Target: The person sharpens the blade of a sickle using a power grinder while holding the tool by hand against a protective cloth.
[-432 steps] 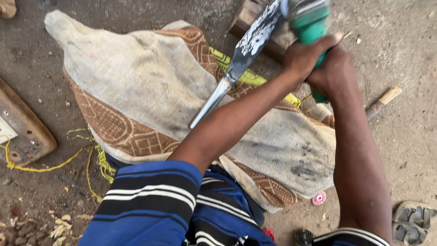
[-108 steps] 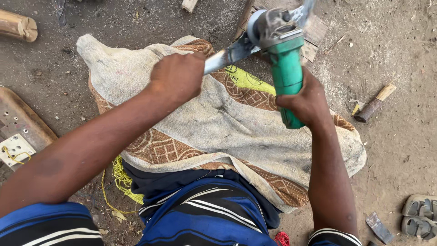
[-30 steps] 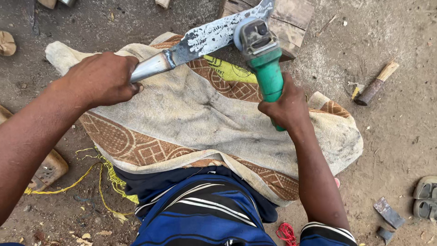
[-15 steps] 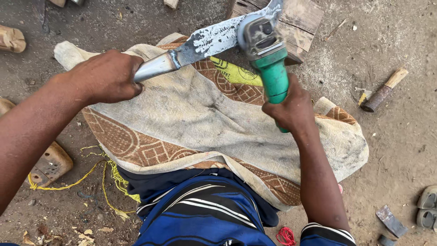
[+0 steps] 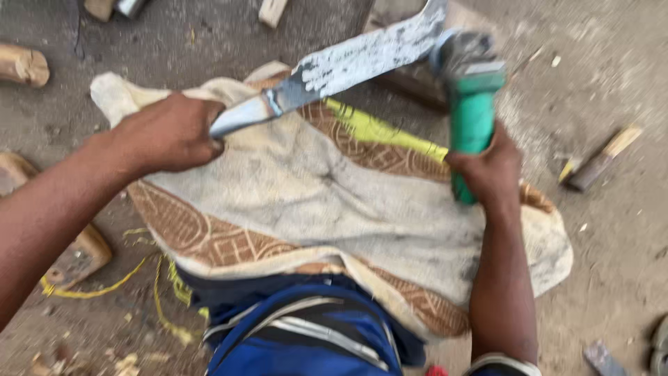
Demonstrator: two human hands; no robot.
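My left hand (image 5: pixel 167 132) grips the tang end of a long, rough metal blade (image 5: pixel 355 59) that slants up to the right. My right hand (image 5: pixel 487 167) is closed round the green body of an angle grinder (image 5: pixel 470 90). The grinder's grey head meets the blade near its tip. Both are held above a dirty cream sack with brown patterned borders (image 5: pixel 313 202) that lies over my lap. The picture is blurred by motion.
The ground is bare grey dirt. A wooden block (image 5: pixel 410 52) lies behind the grinder. A short wooden-handled piece (image 5: pixel 602 159) lies at the right, a log end (image 5: pixel 22 66) at the far left, yellow string (image 5: pixel 104 285) at the lower left.
The view has shifted slightly; the blade and the grinder stay pressed together, and both hands keep their grips. The grinder sits a little further right in the picture than half a second ago.
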